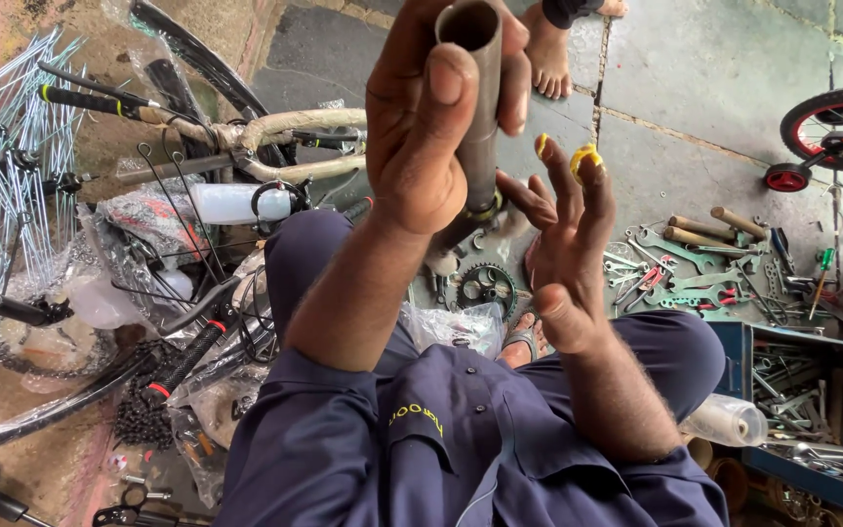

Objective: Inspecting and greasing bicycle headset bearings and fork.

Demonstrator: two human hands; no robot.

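Two hands are working raised before the camera: the left hand (441, 127) is gripping a grey metal tube (478, 107) upright, while the right hand (563, 234) is spreading open beside it, yellow grease (584, 156) coating its fingertips. Tools (695, 263) are lying scattered across the stone floor (695, 88) below.

Scattered wrenches (695, 278), a chainring (487, 286), handlebars (285, 132).

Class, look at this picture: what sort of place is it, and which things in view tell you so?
Most likely a bicycle repair shop. Spanners lie spread on the floor, loose spokes and handlebars sit nearby, and the left hand holds a metal tube.
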